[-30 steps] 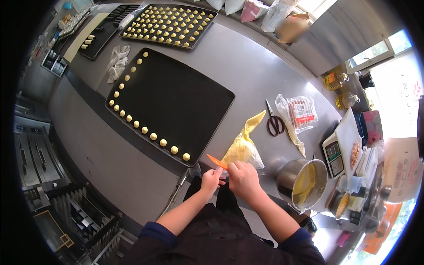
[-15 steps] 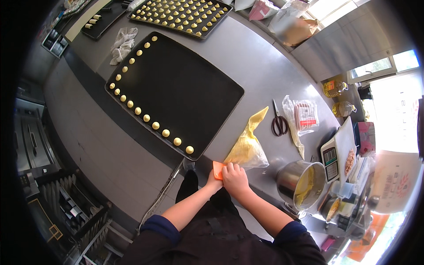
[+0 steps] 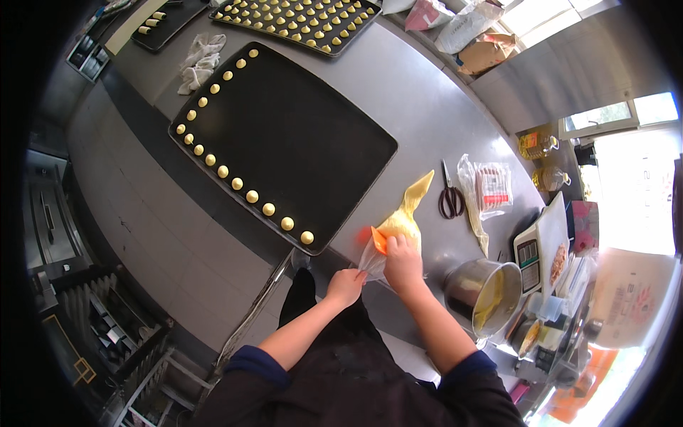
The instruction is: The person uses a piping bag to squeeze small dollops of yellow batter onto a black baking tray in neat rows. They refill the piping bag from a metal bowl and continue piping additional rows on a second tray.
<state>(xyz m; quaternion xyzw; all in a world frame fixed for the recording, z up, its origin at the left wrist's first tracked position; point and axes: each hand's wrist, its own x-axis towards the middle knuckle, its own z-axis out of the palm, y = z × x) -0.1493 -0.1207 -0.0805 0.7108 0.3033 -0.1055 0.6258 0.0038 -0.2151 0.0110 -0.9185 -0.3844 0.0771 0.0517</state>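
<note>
A clear piping bag point(image 3: 400, 224) filled with yellow batter lies on the steel table, its narrow tip pointing away from me. My left hand point(image 3: 346, 287) pinches the bag's loose plastic end at the table's near edge. In my right hand point(image 3: 403, 265) is an orange dough scraper point(image 3: 379, 240), its flat blade against the bag just behind the batter. To the left of the bag is a black baking tray point(image 3: 292, 135), with piped yellow mounds point(image 3: 223, 171) along its left and near-left edges.
Scissors point(image 3: 450, 202) and a plastic-wrapped package point(image 3: 492, 188) lie right of the bag. A steel mixing bowl point(image 3: 466, 285) with yellow batter residue and a digital scale point(image 3: 528, 260) stand further right. Behind are a fully piped tray point(image 3: 295, 25) and a crumpled cloth point(image 3: 201, 62).
My hands, together at the bag's end before, are now apart. The right has moved forward with the scraper onto the bag, while the left holds the plastic end stretched toward me.
</note>
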